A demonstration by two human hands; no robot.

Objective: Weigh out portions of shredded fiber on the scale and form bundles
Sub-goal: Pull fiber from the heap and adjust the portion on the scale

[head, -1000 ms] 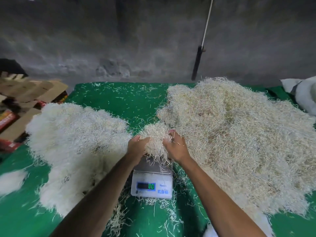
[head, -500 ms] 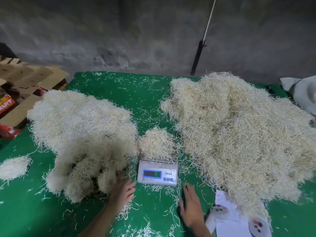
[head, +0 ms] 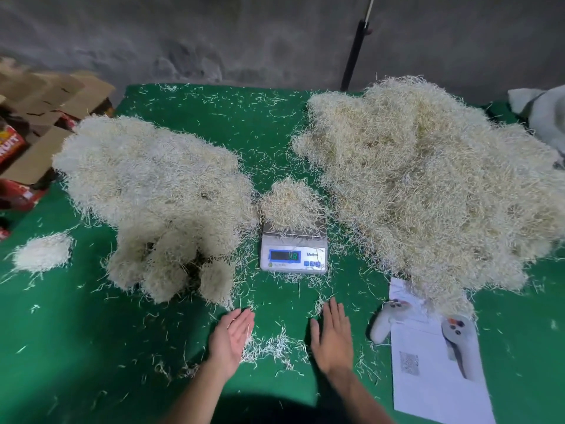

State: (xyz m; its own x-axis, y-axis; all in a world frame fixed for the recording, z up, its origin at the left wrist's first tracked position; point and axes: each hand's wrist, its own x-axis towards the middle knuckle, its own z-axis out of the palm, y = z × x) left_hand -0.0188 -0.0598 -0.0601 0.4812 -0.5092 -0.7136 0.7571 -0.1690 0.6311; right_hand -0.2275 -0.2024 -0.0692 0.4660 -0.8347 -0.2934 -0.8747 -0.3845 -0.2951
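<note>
Fiber portion [head: 290, 206] is left on the scale [head: 294, 252] betw. both piles for weighing; left hand [head: 233, 338] & right hand [head: 333, 338] are kept spread, empty, near table [head: 91, 347] edge; next, display must be read, qty adjusted.

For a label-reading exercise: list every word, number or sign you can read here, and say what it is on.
"Moilen", uncertain: scale front.
Scale display: green digits, too blurred.
"RUIT", partial: red box.
QR code on paper sheet: no readable text.

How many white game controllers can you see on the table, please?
2: one controller lies at the paper sheet's top-left corner, another controller on its upper right. Fiber may hide more.
</note>
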